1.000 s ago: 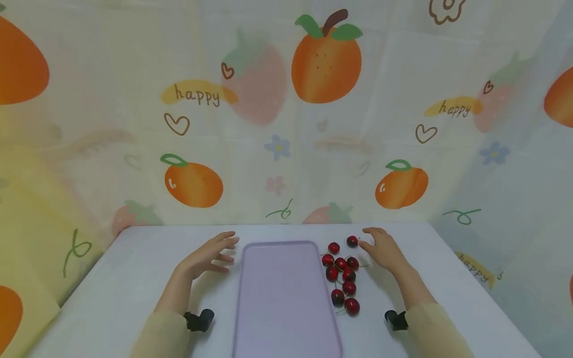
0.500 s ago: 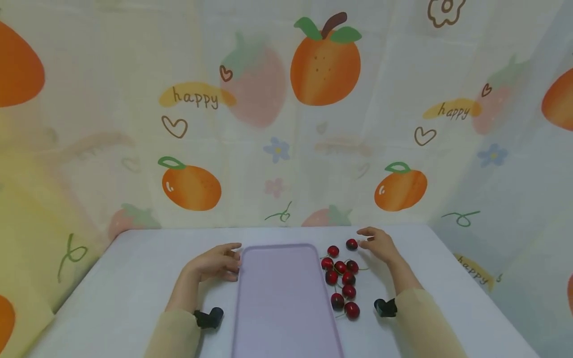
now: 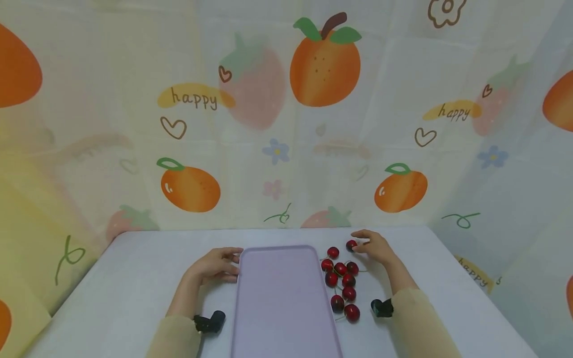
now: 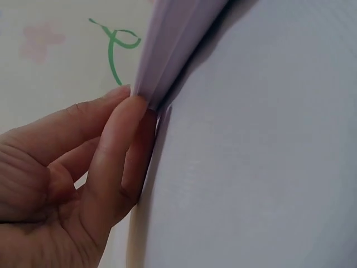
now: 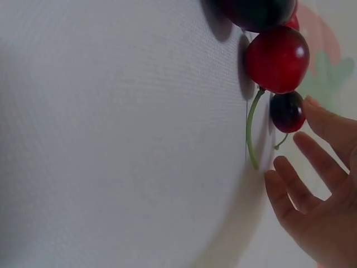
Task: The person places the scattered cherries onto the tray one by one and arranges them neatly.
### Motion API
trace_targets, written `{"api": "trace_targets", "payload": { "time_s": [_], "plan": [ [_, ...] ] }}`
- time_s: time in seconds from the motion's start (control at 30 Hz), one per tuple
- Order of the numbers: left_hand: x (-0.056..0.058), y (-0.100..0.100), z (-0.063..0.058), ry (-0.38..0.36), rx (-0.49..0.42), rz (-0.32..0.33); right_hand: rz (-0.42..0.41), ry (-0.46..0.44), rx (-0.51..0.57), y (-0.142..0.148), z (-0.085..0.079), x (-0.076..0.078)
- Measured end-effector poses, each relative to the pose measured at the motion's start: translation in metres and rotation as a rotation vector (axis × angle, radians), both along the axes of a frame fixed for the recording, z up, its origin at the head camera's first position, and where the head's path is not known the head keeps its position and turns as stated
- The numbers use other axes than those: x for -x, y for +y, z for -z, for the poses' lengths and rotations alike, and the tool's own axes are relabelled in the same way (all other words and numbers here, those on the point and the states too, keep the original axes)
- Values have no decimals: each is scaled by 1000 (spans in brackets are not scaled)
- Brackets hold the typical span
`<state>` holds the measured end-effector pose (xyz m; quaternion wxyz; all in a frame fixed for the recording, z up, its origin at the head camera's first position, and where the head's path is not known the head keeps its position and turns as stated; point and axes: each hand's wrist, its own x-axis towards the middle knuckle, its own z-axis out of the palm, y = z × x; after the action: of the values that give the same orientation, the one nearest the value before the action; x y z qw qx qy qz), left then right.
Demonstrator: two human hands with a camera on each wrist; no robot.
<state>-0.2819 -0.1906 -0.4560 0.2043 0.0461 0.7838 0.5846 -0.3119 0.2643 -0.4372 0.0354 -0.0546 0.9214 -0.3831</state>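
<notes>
A lilac rectangular tray lies on the white table. At its far left corner is my left hand; in the left wrist view its thumb and fingers pinch the tray's rim. To the right of the tray sits a loose group of dark red cherries, several with green stems. My right hand reaches over the farthest cherry, its fingers parted around it. The right wrist view has the fingertips right beside that cherry, with a larger stemmed cherry nearer the camera.
A fruit-patterned cloth hangs behind the white table and along its sides. Each wrist carries a small black camera, the left camera standing near the tray's left edge and the right camera beside the cherries.
My left hand has moved right to the tray and taken hold of its rim. My right hand has shifted slightly left, onto the farthest cherry. The cherries stay where they were.
</notes>
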Motion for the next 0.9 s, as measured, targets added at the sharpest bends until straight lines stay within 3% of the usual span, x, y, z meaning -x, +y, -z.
{"api": "trace_targets", "payload": {
  "time_s": [0.37, 0.9],
  "plan": [
    [1, 5, 0, 8, 49, -84, 23, 4, -66, -4, 2, 1],
    [-1, 5, 0, -8, 41, -94, 47, 32, -133, -9, 5, 1]
  ]
}}
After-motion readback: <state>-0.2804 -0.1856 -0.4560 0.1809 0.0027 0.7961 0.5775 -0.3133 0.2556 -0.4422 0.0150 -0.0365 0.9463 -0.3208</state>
